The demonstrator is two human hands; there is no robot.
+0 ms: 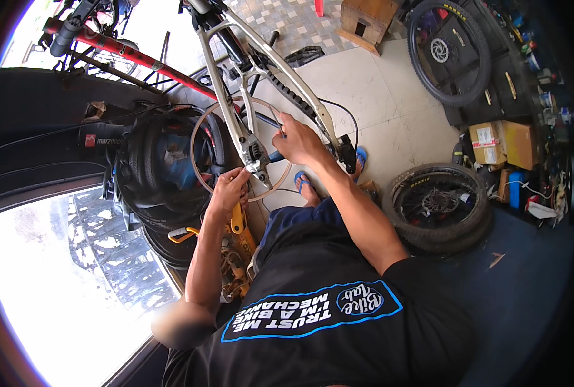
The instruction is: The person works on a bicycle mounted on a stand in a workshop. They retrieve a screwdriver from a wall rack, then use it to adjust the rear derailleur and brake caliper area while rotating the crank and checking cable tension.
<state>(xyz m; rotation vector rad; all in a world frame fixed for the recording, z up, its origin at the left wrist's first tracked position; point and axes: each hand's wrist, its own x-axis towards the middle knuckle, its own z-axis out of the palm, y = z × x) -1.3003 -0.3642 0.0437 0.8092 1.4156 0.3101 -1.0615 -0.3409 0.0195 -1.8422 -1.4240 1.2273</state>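
Observation:
A silvery-grey bike frame (306, 106) comes down from the top middle, with two arms of its rear end toward me. At the tip of its left arm is a metal fitting (258, 165), perhaps a brake caliper. My left hand (227, 190) is closed, its fingertips pinching the edge of this fitting. Just to the right, between the frame arms, my right hand (298, 142) is closed around a tool with a blue handle (276, 156); the tool's kind is hidden by the fingers. A large thin brownish hoop (193, 151) surrounds the fitting.
Behind my left hand stand stacked tyres (142, 158), with a yellow-orange metal stand (238, 222) closer in. A red bike tube (138, 59) slants across the upper left. Wheels (436, 200) lie on the right floor; another wheel (480, 71) leans beyond, near cardboard boxes (503, 143).

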